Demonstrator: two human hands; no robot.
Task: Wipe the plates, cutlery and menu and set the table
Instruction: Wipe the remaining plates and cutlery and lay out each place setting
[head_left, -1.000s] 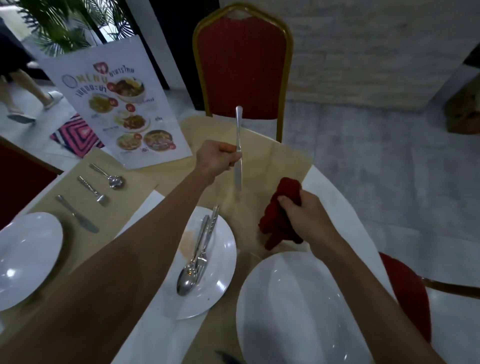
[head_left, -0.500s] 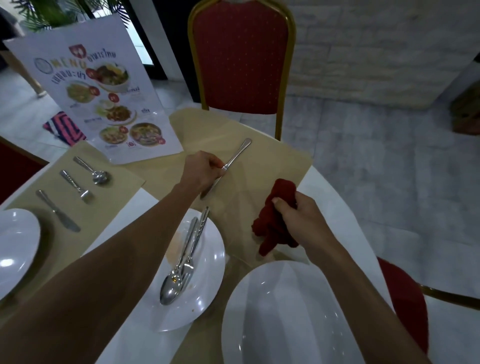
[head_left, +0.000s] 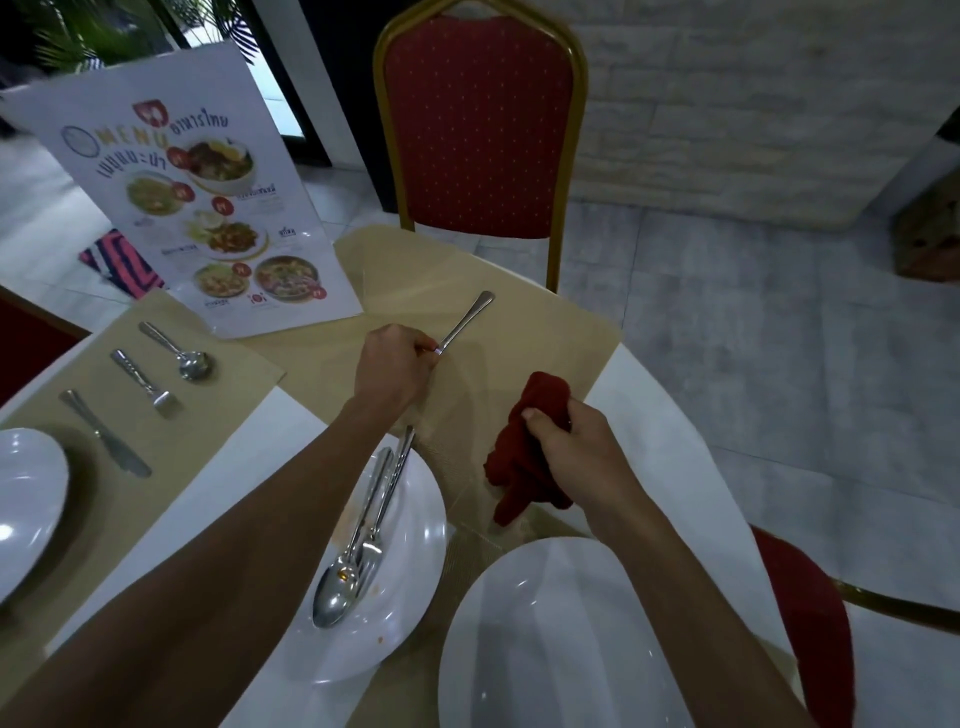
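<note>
My left hand (head_left: 395, 366) grips a steel knife (head_left: 467, 321) by its blade end, the handle slanting up and right, low over the beige placemat (head_left: 519, 332). My right hand (head_left: 571, 452) is closed on a crumpled red cloth (head_left: 524, 447) just right of it. A small white plate (head_left: 405, 613) with a spoon (head_left: 337, 587) and a fork (head_left: 387, 493) lies under my left forearm. A large white plate (head_left: 561, 639) sits at the near edge. The menu (head_left: 192, 202) stands at the back left.
A second placemat (head_left: 218, 384) on the left carries a spoon (head_left: 179, 351), fork (head_left: 145, 384) and knife (head_left: 104, 434), beside another white plate (head_left: 26, 499). A red chair (head_left: 480, 130) stands behind the table, and another red chair (head_left: 810, 608) at the right.
My left hand has swung the knife from upright in the air down to a slant just over the placemat. My right hand with the cloth has stayed put.
</note>
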